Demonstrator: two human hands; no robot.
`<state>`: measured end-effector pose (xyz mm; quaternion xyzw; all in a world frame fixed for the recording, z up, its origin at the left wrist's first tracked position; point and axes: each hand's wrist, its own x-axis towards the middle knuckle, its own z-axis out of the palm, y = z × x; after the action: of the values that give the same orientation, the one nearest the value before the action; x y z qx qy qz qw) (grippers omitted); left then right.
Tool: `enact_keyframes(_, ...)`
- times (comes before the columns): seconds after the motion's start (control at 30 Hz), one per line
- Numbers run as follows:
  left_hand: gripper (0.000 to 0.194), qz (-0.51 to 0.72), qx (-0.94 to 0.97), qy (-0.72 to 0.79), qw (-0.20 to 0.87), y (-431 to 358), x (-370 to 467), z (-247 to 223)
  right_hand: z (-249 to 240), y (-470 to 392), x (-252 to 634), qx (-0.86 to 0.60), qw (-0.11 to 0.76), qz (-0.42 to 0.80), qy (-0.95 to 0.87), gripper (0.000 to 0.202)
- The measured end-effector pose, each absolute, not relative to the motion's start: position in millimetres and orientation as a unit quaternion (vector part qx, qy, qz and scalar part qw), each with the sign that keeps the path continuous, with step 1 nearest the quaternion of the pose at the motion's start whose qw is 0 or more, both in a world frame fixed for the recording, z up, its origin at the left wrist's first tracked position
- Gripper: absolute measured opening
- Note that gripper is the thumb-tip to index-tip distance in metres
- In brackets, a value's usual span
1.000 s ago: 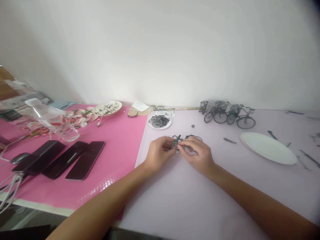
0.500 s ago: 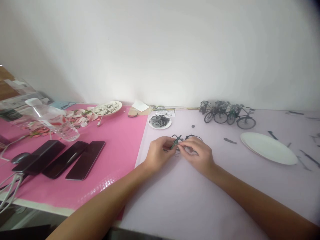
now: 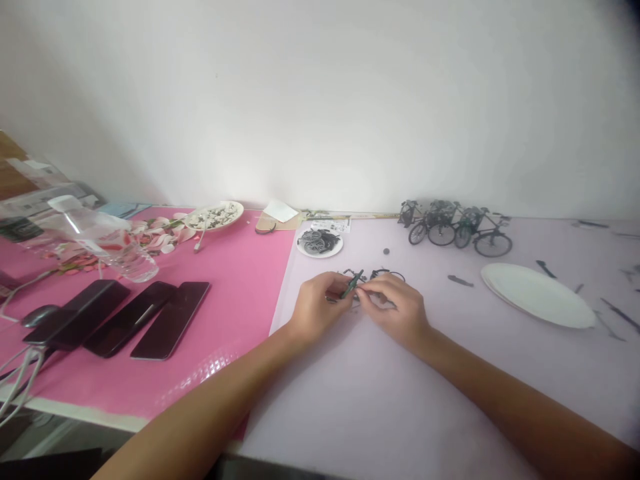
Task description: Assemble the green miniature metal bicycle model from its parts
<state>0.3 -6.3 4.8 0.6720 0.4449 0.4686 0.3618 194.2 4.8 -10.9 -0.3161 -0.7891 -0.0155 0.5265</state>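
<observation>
A green part (image 3: 352,284) is held just above the surface (image 3: 370,413), near the middle of the frame, pinched between the thumb and fingers of the left hand (image 3: 320,303). At its right side the thumb and forefinger of the right hand (image 3: 395,303) are pressed together; whether something small is gripped between them cannot be told. The step in hand is judged to be a fine fitting or adjusting of the part, with the left hand used as the clamp and the right for the delicate work. A steady left grip and a light, well-aligned fingertip touch seem to be called for, as thin plastic could be bent if forced. Just behind the right hand, a black wheel (image 3: 381,271) is partly hidden. Farther back, at centre, loose wheels (image 3: 316,242) are heaped in a dish (image 3: 320,255). A small disc (image 3: 387,251) and a dark strip (image 3: 461,281) are seen right of centre, with an oval plate (image 3: 537,295) farther right. At upper right, against the wall, model bikes (image 3: 493,241) are stood in a row.
</observation>
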Motion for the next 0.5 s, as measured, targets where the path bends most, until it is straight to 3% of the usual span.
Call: enact_keyframes(0.5,0.017,0.472,0.671,0.438,0.368,-7.1,0.3,6.3,-8.1,2.8,192.5,-0.329,0.519,-0.011,-0.789,0.018)
